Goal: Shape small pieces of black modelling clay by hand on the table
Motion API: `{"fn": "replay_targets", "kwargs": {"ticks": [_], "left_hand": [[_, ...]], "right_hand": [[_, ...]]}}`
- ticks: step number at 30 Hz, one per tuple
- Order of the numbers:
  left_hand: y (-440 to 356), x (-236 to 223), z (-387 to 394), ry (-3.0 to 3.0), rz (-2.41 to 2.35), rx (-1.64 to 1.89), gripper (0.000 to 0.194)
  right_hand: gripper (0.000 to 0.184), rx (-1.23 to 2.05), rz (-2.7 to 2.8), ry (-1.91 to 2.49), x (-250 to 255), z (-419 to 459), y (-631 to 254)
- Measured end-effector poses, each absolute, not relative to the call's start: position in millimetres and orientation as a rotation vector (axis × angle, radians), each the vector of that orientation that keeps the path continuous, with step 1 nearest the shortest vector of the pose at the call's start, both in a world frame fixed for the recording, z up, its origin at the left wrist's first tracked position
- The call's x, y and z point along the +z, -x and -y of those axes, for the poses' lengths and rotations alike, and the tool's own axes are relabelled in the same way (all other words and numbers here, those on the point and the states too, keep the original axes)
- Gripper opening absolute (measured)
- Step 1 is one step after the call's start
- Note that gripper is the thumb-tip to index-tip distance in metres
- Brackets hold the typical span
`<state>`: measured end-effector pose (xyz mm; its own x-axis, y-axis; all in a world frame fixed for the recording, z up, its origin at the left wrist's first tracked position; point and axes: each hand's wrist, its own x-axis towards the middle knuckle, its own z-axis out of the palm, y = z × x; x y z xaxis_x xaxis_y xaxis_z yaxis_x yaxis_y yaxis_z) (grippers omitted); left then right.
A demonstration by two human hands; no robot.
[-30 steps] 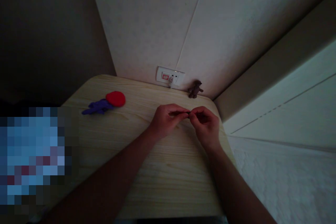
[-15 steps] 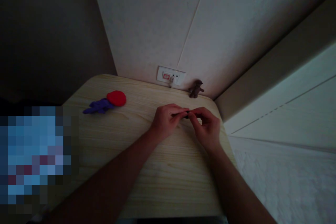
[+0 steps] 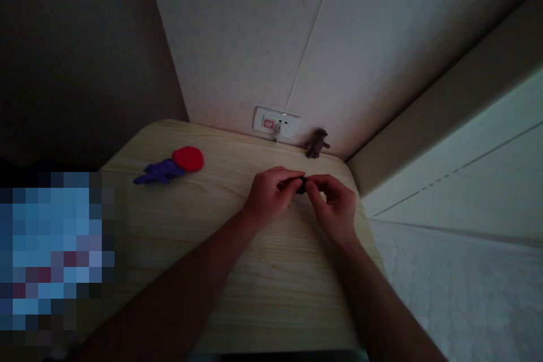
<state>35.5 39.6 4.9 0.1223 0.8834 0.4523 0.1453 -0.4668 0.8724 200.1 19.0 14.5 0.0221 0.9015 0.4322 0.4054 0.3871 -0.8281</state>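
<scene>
A small black lump [image 3: 301,185], which looks like modelling clay, is pinched between both hands above the table's far right part. My left hand [image 3: 274,192] grips it from the left between thumb and fingers. From the right, the thumb and forefinger of my right hand [image 3: 333,201] close on it. Fingertips hide part of the lump, so its full shape does not show. Behind the hands, a small dark brown figure [image 3: 317,144] with arms and legs stands by the wall.
On the left of the wooden table [image 3: 263,300] lie a flat red disc [image 3: 188,159] and a purple piece [image 3: 160,172] touching it. A wall socket [image 3: 276,121] with a plug sits at the back edge. A pale cabinet [image 3: 458,141] borders the right side.
More of the black lump shows between the fingertips now, and the left fingers sit slightly higher and apart from the thumb. Both arms stay in about the same place.
</scene>
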Motion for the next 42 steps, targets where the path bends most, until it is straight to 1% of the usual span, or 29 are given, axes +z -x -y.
{"fn": "replay_targets", "kwargs": {"ticks": [3, 8, 14, 21, 24, 27, 29, 32, 35, 39, 42], "left_hand": [[-36.3, 3.9, -39.9, -1.613, -0.985, 1.394, 0.024], [-37.1, 5.0, -41.2, -1.550, -0.964, 1.389, 0.015], [-36.1, 6.1, -43.6, -1.483, -0.921, 1.351, 0.012], [-35.6, 6.4, -44.4, -1.417, -0.892, 1.339, 0.012], [-37.0, 7.2, -43.8, -1.350, -0.873, 1.339, 0.014], [-38.7, 7.5, -43.3, -1.254, -0.822, 1.323, 0.023], [-39.5, 7.3, -43.5, -1.191, -0.781, 1.296, 0.027], [-39.7, 6.8, -44.5, -1.117, -0.753, 1.286, 0.026], [-39.0, 6.7, -45.8, -1.082, -0.746, 1.303, 0.030], [-38.0, 9.0, -45.4, -1.076, -0.760, 1.304, 0.038], [-37.1, 11.9, -44.2, -1.069, -0.786, 1.313, 0.040]], "right_hand": [[0.009, 0.593, 1.534, 1.192, 13.7, -19.5, -199.3], [0.007, 0.566, 1.531, 1.173, 12.5, -20.2, -199.7], [0.006, 0.465, 1.658, 1.178, 16.7, -17.6, -199.4], [0.005, 0.486, 1.663, 1.176, 17.8, -16.3, -198.5], [0.006, 0.579, 1.547, 1.159, 17.2, -16.7, -195.6], [0.011, 0.647, 1.409, 1.132, 18.8, -16.8, -192.4], [0.017, 0.650, 1.398, 1.135, 19.9, -16.4, -191.8], [0.023, 0.608, 1.496, 1.145, 19.6, -16.0, -193.4], [0.024, 0.587, 1.586, 1.133, 17.8, -16.3, -195.3], [0.023, 0.649, 1.517, 1.134, 16.7, -17.4, -194.7], [0.023, 0.670, 1.475, 1.151, 17.0, -18.1, -193.1]]}}
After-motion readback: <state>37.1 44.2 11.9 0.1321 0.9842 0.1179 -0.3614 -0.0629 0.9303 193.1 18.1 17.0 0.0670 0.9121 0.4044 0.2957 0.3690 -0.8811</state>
